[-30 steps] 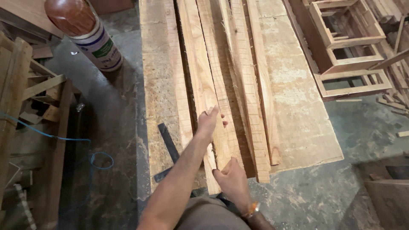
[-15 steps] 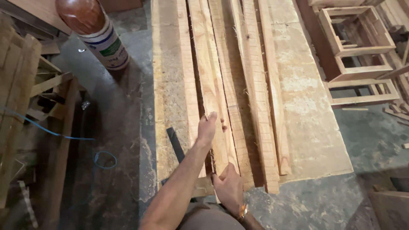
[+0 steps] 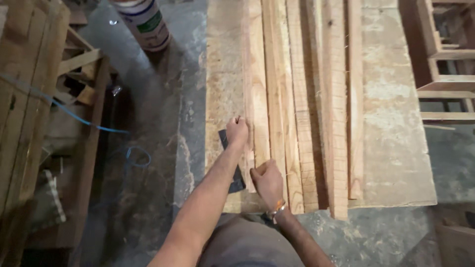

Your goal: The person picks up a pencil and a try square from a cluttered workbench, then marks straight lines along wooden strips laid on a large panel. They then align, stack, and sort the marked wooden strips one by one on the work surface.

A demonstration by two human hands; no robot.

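Note:
Several long rough-sawn wooden planks (image 3: 297, 99) lie side by side on a wide board platform (image 3: 391, 148), running away from me. My left hand (image 3: 237, 131) grips the left edge of the leftmost plank (image 3: 257, 89), fingers curled over it. My right hand (image 3: 267, 182), with an orange band at the wrist, holds the near end of that same plank, thumb on top. A dark flat piece (image 3: 236, 179) lies under my left forearm on the platform.
A cylindrical canister (image 3: 144, 22) with a white and green label stands on the concrete floor at the top left. Scrap wood and frames (image 3: 44, 99) with a blue cord (image 3: 99, 128) crowd the left side. Wooden frames (image 3: 445, 64) stand at the right.
My view has shifted so the planks sit further right. My left hand has pulled back toward me along the plank and closed on its left edge; the right hand stays at the near end.

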